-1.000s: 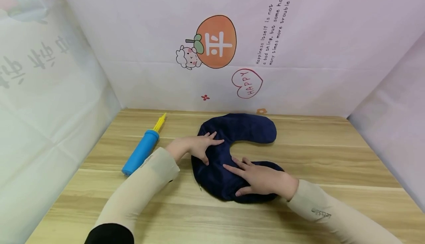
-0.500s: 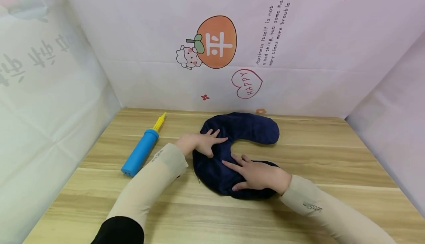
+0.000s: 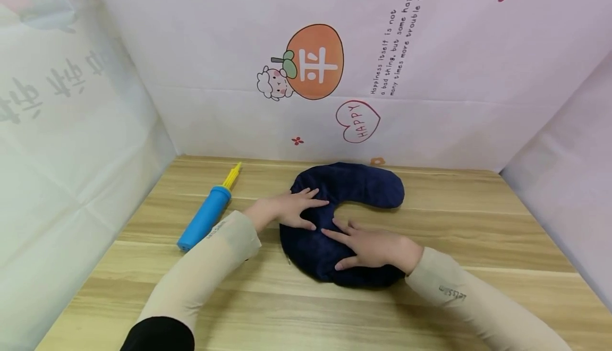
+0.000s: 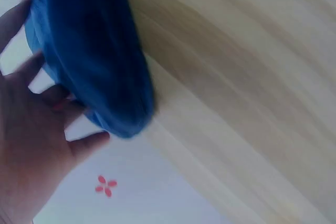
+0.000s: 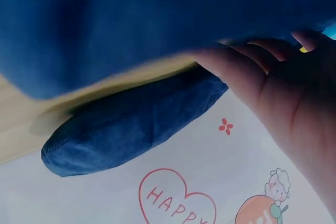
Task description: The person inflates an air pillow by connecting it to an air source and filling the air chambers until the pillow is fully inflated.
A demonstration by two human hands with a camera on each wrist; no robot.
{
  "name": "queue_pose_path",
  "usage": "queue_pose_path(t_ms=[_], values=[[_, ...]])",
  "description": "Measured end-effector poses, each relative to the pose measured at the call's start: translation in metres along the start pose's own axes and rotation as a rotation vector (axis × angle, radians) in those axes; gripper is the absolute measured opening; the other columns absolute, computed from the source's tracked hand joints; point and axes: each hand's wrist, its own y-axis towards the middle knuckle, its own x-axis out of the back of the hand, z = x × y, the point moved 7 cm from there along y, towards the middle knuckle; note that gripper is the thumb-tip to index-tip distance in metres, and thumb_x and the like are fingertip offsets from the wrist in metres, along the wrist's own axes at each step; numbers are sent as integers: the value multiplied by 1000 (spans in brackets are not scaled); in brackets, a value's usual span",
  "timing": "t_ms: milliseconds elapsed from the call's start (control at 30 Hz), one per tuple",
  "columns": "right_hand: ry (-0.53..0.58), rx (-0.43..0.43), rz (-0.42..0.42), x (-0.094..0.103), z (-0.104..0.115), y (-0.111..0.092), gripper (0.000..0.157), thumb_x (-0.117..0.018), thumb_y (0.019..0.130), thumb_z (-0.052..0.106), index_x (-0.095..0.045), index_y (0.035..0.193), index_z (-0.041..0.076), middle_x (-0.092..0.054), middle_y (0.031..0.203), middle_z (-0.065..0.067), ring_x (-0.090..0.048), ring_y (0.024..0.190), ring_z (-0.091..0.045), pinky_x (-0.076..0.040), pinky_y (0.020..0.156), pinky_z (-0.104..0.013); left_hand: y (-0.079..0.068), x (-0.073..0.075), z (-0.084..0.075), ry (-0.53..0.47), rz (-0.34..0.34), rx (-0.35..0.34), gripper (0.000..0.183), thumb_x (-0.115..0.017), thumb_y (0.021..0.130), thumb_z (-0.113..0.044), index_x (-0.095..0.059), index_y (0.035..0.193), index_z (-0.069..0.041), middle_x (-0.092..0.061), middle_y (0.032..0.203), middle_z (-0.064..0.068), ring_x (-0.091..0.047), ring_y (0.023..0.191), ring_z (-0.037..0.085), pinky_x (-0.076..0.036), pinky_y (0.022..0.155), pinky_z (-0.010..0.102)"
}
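A navy blue U-shaped neck pillow [image 3: 311, 253] of soft plush fabric lies on the wooden table, its opening facing right. My left hand [image 3: 292, 208] rests on its curved left part with fingers spread. My right hand [image 3: 375, 246] lies over the near arm of the pillow, fingers spread toward the middle. In the left wrist view the left hand [image 4: 37, 124] is beside the blue fabric [image 4: 97, 51]. The right wrist view has the right hand [image 5: 278, 87] against the pillow's near part, with the far arm [image 5: 136, 124] of the pillow behind.
A blue hand pump [image 3: 205, 218] with a yellow nozzle [image 3: 232, 176] lies on the table [image 3: 268, 308] left of the pillow, close to my left forearm. White printed cloth [image 3: 220, 122] rises behind the table and along both sides.
The pillow has shifted slightly away and to the right, with both hands still on it. My left hand slid a little rightward across the fabric.
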Motion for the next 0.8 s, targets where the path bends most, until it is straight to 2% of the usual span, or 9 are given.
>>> queue_pose_path(t_ms=[100,267,400,467,667,800], values=[[16,32,-25,6,0,1,81,-60,99,55,-25,164,21,-14,169,-17,-23,148,-49,-44,104,-57,-7,5,3,1,-51,-52,71,-63,102,-43,-29,163,-28,-12,171,5,-10,156,31,-17,121,56],[23,134,-76,11,4,5,82,-61,99,53,-25,164,21,-14,169,-18,-22,148,-50,-38,110,-60,-24,12,6,31,-106,-98,67,-66,101,-39,-37,160,-23,-24,168,5,-29,151,31,-29,118,52],[12,203,-88,7,8,9,81,-60,99,56,-24,164,24,-14,169,-13,-19,150,-45,-33,113,-58,-39,15,1,87,-174,-136,62,-69,99,-38,-47,155,-21,-40,161,6,-51,136,29,-41,111,47],[5,216,-80,5,10,11,81,-59,98,58,-25,164,25,-13,170,-11,-18,152,-42,-33,114,-56,-48,16,-4,92,-205,-150,58,-71,98,-35,-53,151,-19,-49,154,5,-58,129,27,-45,107,45],[-17,225,-35,2,17,11,79,-62,98,55,-30,163,23,-15,170,-9,-17,153,-38,-39,111,-50,-66,8,-13,79,-248,-162,44,-78,94,-28,-68,134,-14,-66,134,3,-64,120,22,-51,100,40],[-32,237,-17,4,25,6,74,-65,98,50,-36,161,24,-20,169,-7,-20,152,-36,-43,109,-48,-71,0,-19,118,-246,-180,26,-81,91,-28,-74,113,-14,-68,112,-2,-67,102,16,-54,89,34]])
